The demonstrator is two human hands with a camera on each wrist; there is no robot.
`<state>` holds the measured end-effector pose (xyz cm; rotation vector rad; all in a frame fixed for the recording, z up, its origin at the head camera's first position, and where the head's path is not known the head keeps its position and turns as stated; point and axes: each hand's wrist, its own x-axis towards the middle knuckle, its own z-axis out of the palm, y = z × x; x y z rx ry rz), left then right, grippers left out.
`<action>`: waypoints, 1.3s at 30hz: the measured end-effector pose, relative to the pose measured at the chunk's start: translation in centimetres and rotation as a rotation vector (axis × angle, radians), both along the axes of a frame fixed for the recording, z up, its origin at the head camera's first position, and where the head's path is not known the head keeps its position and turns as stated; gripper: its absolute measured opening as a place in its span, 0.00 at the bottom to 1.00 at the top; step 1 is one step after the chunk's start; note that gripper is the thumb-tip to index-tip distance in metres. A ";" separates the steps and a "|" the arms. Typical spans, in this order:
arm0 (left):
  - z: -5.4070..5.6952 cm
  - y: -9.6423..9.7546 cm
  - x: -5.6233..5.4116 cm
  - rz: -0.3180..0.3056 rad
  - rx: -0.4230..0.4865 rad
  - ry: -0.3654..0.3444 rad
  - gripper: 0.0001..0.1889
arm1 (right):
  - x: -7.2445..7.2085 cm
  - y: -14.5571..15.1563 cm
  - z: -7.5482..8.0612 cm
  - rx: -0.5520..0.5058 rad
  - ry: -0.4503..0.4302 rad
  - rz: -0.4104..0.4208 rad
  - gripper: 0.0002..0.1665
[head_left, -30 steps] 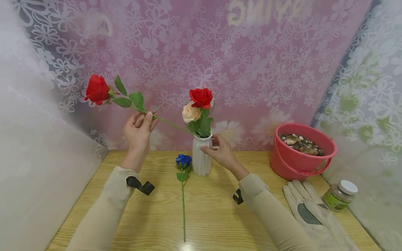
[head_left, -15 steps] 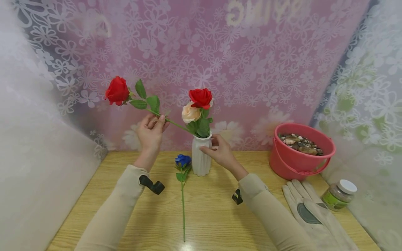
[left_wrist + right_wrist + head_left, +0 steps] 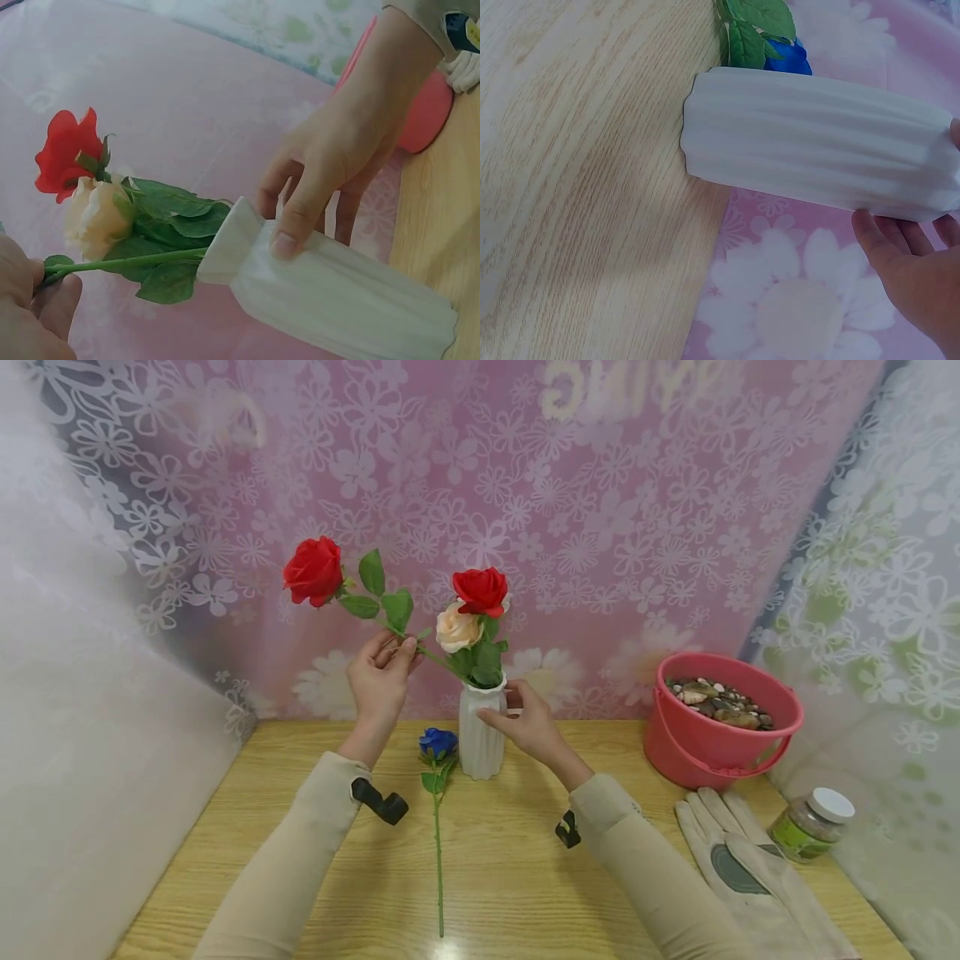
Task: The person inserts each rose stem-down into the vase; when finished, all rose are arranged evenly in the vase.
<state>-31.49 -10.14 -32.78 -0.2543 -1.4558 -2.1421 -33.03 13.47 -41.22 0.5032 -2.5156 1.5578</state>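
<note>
My left hand (image 3: 380, 681) pinches the green stem of a red rose (image 3: 313, 572) between thumb and fingers. The bloom leans out to the upper left, while the stem's lower end goes into the mouth of a white ribbed vase (image 3: 481, 735). In the left wrist view that stem (image 3: 142, 261) runs to the vase's rim; its tip inside is hidden. Another red rose (image 3: 481, 592) and a cream rose (image 3: 458, 627) stand in the vase. My right hand (image 3: 528, 722) grips the vase near its neck from the right, thumb in front. Left of the vase, a blue rose (image 3: 438, 743) lies on the table.
At the right stands a pink bucket (image 3: 697, 752) filled with pebbles and shells. Pale work gloves (image 3: 738, 852) and a white-lidded jar (image 3: 810, 827) lie before it. The wooden table (image 3: 540, 893) meets a flowered pink backdrop (image 3: 600, 527).
My left hand has moved right toward the vase, sliding the red rose's stem further into its mouth. The right hand has stayed on the vase.
</note>
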 end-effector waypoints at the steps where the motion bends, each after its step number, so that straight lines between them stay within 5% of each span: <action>1: 0.1 0.0 0.0 0.002 -0.017 0.012 0.19 | 0.0 0.0 0.0 0.001 0.001 0.000 0.36; 13: 1.1 0.7 -0.2 -0.002 -0.137 0.085 0.16 | -0.1 0.0 0.1 0.003 -0.005 -0.009 0.36; 22: 1.2 0.8 -0.5 -0.033 -0.187 0.064 0.18 | 0.0 0.0 0.0 0.010 -0.013 -0.015 0.37; 28: -0.9 2.0 -0.7 -0.069 -0.264 -0.022 0.20 | -0.1 0.0 -0.1 -0.001 -0.006 -0.021 0.37; 32: -2.4 3.0 -0.4 -0.027 -0.382 -0.060 0.18 | -0.1 -0.1 -0.4 0.015 -0.011 -0.018 0.38; 39: -3.1 3.7 -0.6 0.060 -0.444 -0.055 0.15 | -0.1 -0.1 -0.1 0.012 0.015 -0.027 0.36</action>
